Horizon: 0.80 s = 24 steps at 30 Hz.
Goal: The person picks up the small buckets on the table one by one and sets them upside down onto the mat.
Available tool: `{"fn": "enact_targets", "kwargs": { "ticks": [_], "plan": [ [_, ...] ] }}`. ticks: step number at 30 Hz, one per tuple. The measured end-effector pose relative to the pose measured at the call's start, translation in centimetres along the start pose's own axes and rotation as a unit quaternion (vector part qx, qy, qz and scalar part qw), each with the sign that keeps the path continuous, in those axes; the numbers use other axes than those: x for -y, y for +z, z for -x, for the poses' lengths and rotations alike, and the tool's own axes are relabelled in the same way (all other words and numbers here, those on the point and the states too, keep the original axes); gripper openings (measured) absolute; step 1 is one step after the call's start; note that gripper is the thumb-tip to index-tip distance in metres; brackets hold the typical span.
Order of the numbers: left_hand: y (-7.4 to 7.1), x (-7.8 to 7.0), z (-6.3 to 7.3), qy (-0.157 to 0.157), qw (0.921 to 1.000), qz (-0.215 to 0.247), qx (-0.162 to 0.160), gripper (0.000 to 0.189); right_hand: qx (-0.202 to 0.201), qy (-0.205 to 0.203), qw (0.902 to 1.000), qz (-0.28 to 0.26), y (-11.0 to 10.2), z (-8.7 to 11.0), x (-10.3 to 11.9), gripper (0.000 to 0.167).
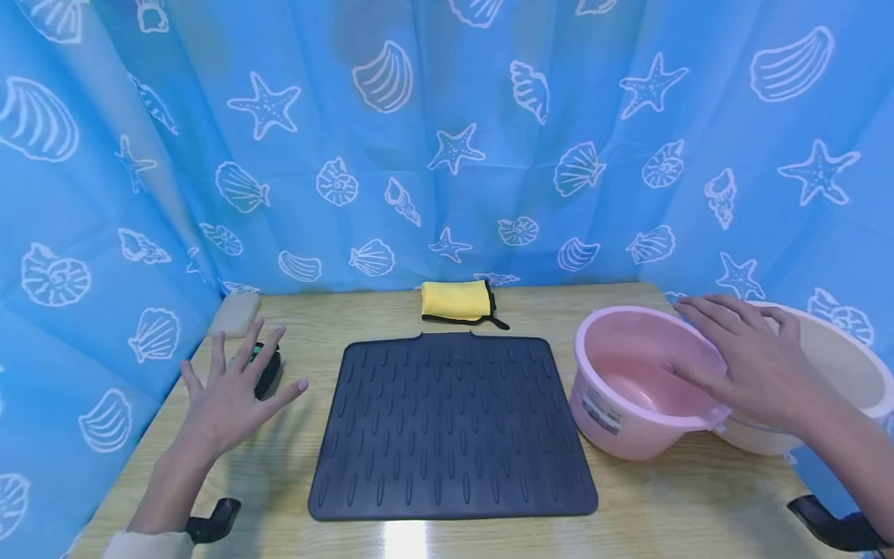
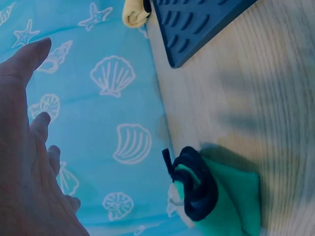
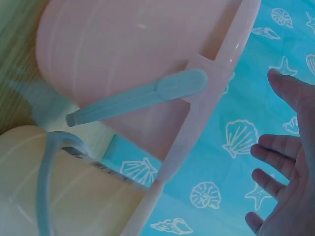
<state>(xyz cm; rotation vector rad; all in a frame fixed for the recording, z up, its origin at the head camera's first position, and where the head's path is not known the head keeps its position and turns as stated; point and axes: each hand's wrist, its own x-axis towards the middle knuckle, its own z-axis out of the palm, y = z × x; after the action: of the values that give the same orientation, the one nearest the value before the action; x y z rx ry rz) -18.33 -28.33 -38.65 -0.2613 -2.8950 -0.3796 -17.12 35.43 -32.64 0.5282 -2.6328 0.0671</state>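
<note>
My left hand (image 1: 226, 400) hovers above the table's left side with fingers spread, holding nothing. Partly hidden behind it is a green and black cloth item (image 1: 268, 369); the left wrist view shows it as a folded green cloth (image 2: 231, 196) with a dark edge and loop. My right hand (image 1: 750, 361) is held over the rims of a pink bucket (image 1: 635, 415) and a cream bucket (image 1: 855, 361), fingers extended and nothing gripped. In the right wrist view that hand (image 3: 290, 162) appears apart from both buckets, and a pale handle (image 3: 142, 96) crosses the pink bucket's side.
A dark ribbed mat (image 1: 454, 431) lies mid-table. Behind it sits a folded yellow cloth (image 1: 457, 300) with black trim. A pale flat block (image 1: 235, 313) is at the back left corner. Blue shell-patterned curtains (image 1: 419, 155) hang behind and along the sides.
</note>
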Motion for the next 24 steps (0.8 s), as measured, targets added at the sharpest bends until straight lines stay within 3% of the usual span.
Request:
{"fn": "enact_targets", "kwargs": {
  "ticks": [13, 24],
  "plan": [
    [1.3, -0.2, 0.3, 0.003, 0.9998, 0.016, 0.012, 0.092, -0.020, -0.073, 0.9957, -0.053, 0.5, 4.1, 0.8, 0.067],
    [2.4, -1.1, 0.0, 0.018, 0.9995, 0.026, 0.009, 0.090, -0.075, -0.148, 0.9854, -0.038, 1.2, 5.7, 1.3, 0.059]
  ]
}}
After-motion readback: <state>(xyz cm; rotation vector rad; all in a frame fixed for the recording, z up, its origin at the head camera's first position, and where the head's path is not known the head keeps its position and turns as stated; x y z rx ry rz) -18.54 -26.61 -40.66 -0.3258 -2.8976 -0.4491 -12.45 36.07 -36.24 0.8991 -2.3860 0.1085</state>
